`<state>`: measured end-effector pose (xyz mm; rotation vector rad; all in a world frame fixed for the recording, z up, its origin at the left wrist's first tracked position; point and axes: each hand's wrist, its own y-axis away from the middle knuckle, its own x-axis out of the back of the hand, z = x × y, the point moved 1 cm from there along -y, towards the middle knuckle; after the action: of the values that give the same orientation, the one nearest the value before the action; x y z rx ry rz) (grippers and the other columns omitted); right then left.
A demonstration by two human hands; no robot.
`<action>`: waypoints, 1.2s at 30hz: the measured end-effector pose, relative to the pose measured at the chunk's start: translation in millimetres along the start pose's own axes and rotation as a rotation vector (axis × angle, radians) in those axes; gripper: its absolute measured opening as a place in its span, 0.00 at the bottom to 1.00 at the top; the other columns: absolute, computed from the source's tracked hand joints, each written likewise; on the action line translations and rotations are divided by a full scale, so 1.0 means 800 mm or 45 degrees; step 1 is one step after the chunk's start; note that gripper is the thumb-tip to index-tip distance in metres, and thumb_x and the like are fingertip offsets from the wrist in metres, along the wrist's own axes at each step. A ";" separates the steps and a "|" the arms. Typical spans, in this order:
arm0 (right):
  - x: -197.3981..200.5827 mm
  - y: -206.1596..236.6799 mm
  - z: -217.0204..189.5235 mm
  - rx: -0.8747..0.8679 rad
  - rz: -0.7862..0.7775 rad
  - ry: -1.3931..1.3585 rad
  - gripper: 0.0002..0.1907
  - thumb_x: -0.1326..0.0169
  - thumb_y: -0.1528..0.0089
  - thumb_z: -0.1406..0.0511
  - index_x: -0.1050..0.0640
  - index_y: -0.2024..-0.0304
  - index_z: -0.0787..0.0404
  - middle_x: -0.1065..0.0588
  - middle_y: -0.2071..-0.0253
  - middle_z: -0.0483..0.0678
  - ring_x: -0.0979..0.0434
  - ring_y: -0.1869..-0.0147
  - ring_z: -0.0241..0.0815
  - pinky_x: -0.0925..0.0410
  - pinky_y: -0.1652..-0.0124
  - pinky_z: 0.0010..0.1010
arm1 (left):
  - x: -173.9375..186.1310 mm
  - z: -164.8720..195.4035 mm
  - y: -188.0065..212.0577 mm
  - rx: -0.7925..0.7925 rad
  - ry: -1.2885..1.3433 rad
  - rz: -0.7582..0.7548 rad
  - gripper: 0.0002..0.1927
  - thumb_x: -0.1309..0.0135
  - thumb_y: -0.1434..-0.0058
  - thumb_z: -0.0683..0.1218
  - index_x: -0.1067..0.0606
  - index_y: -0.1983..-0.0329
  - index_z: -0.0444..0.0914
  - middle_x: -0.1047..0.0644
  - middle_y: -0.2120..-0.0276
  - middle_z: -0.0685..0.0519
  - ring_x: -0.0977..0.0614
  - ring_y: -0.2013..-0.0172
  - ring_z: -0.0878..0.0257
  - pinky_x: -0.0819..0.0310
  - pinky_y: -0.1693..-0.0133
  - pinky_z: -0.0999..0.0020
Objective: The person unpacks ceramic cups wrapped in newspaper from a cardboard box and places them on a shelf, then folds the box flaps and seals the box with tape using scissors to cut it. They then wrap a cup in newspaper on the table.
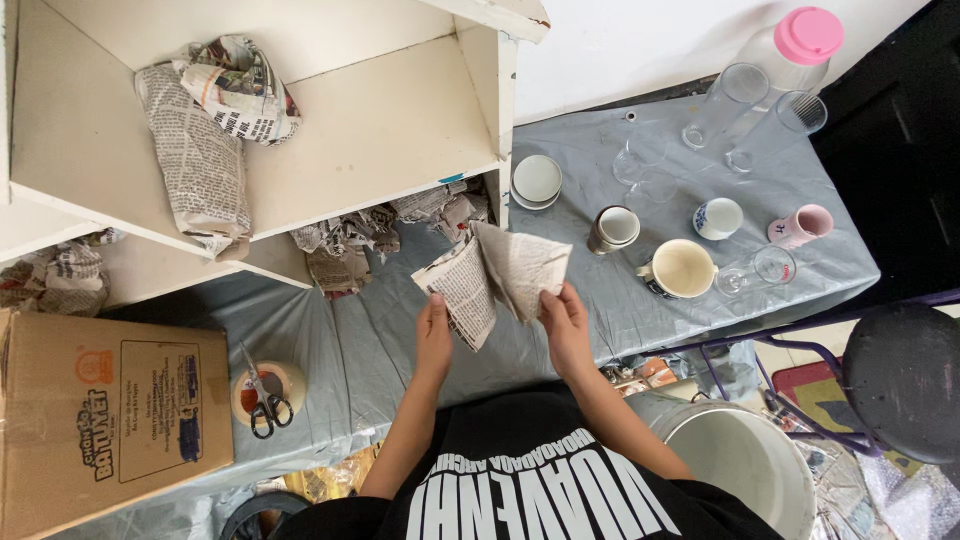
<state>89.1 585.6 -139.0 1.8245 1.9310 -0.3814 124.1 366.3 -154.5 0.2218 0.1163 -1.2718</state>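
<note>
Home mid-packing, likely. Evidence: white shelf unit (300,130) upper left holding crumpled newspaper (205,130); mugs (680,268) and glasses (715,105) on grey sheet (340,340) right of centre; cardboard box (105,420), tape roll (268,385), scissors (266,405) lower left.

A brown cardboard box (105,415) sits at the left, beside a roll of tape (266,390) with black-handled scissors (267,405) on it. Crumpled newspaper bundles (205,130) lie on a white wooden shelf (380,120). Ceramic cups (683,268), stacked white saucers (537,181) and clear glasses (725,105) stand on the grey sheet (330,340), near a pink-lidded plastic jug (795,50).
</note>
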 end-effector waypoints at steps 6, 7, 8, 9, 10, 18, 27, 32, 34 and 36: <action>0.041 -0.014 -0.025 -0.009 0.254 -0.175 0.10 0.52 0.28 0.64 0.29 0.46 0.58 0.24 0.50 0.43 0.24 0.47 0.35 0.31 0.50 0.29 | 0.034 0.000 -0.007 0.106 0.095 0.166 0.31 0.63 0.26 0.62 0.24 0.45 0.31 0.19 0.55 0.48 0.18 0.57 0.63 0.25 0.53 0.66; 0.046 -0.016 -0.028 0.017 0.254 -0.189 0.09 0.51 0.27 0.64 0.29 0.46 0.57 0.24 0.50 0.43 0.25 0.48 0.35 0.32 0.52 0.30 | 0.039 -0.001 -0.008 0.122 0.124 0.172 0.32 0.63 0.26 0.62 0.24 0.46 0.30 0.19 0.56 0.48 0.18 0.57 0.62 0.25 0.53 0.66; 0.050 -0.017 -0.031 0.044 0.257 -0.203 0.07 0.50 0.25 0.63 0.29 0.46 0.57 0.25 0.51 0.43 0.26 0.49 0.36 0.33 0.54 0.30 | 0.044 0.000 -0.009 0.137 0.153 0.176 0.33 0.64 0.25 0.62 0.24 0.46 0.29 0.19 0.56 0.47 0.18 0.57 0.62 0.24 0.54 0.65; 0.053 -0.016 -0.034 0.057 0.276 -0.186 0.08 0.51 0.25 0.63 0.29 0.45 0.56 0.25 0.51 0.43 0.26 0.49 0.35 0.33 0.53 0.30 | 0.046 0.000 -0.010 0.153 0.181 0.177 0.33 0.64 0.24 0.62 0.24 0.47 0.28 0.19 0.56 0.47 0.18 0.58 0.61 0.24 0.54 0.65; 0.055 -0.016 -0.037 0.071 0.298 -0.170 0.08 0.51 0.25 0.62 0.29 0.45 0.55 0.25 0.51 0.43 0.26 0.49 0.35 0.32 0.53 0.29 | 0.046 0.003 -0.010 0.141 0.204 0.150 0.33 0.66 0.24 0.63 0.24 0.45 0.30 0.19 0.55 0.48 0.18 0.56 0.62 0.24 0.54 0.66; 0.069 -0.005 -0.073 0.350 0.271 -0.015 0.09 0.55 0.27 0.66 0.33 0.44 0.56 0.27 0.49 0.40 0.28 0.47 0.30 0.33 0.49 0.25 | 0.008 0.074 -0.011 -0.199 -0.132 -0.053 0.17 0.53 0.26 0.49 0.25 0.43 0.34 0.20 0.49 0.50 0.20 0.47 0.61 0.23 0.51 0.65; 0.042 0.014 -0.067 0.415 -0.020 0.500 0.07 0.55 0.26 0.67 0.32 0.46 0.60 0.28 0.56 0.42 0.31 0.54 0.27 0.35 0.53 0.21 | -0.112 0.155 0.019 -1.107 -1.019 -0.466 0.34 0.33 0.46 0.50 0.31 0.38 0.37 0.23 0.46 0.44 0.23 0.43 0.44 0.36 0.38 0.50; 0.021 0.009 -0.094 0.470 0.032 0.307 0.07 0.56 0.25 0.67 0.32 0.45 0.61 0.28 0.54 0.42 0.32 0.50 0.29 0.36 0.49 0.23 | -0.120 0.155 0.011 -0.824 -1.084 -0.706 0.42 0.29 0.57 0.60 0.29 0.40 0.43 0.22 0.60 0.54 0.20 0.50 0.55 0.43 0.34 0.44; 0.011 0.006 -0.106 0.417 0.069 0.040 0.08 0.56 0.25 0.66 0.32 0.45 0.61 0.27 0.50 0.44 0.30 0.47 0.31 0.35 0.45 0.26 | -0.116 0.147 0.012 -0.919 -1.084 -0.735 0.39 0.30 0.59 0.64 0.29 0.46 0.46 0.23 0.56 0.51 0.23 0.47 0.53 0.43 0.35 0.47; 0.004 0.006 -0.119 0.312 0.128 -0.096 0.10 0.56 0.26 0.65 0.31 0.44 0.61 0.26 0.47 0.45 0.28 0.44 0.33 0.35 0.43 0.29 | -0.112 0.136 0.016 -1.118 -1.073 -0.737 0.30 0.31 0.56 0.67 0.28 0.54 0.53 0.24 0.47 0.49 0.27 0.41 0.49 0.41 0.37 0.54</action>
<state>80.8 636.0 -58.4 2.0188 1.7984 -0.6684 105.9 428.5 -28.4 -1.1686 -0.0005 -1.6604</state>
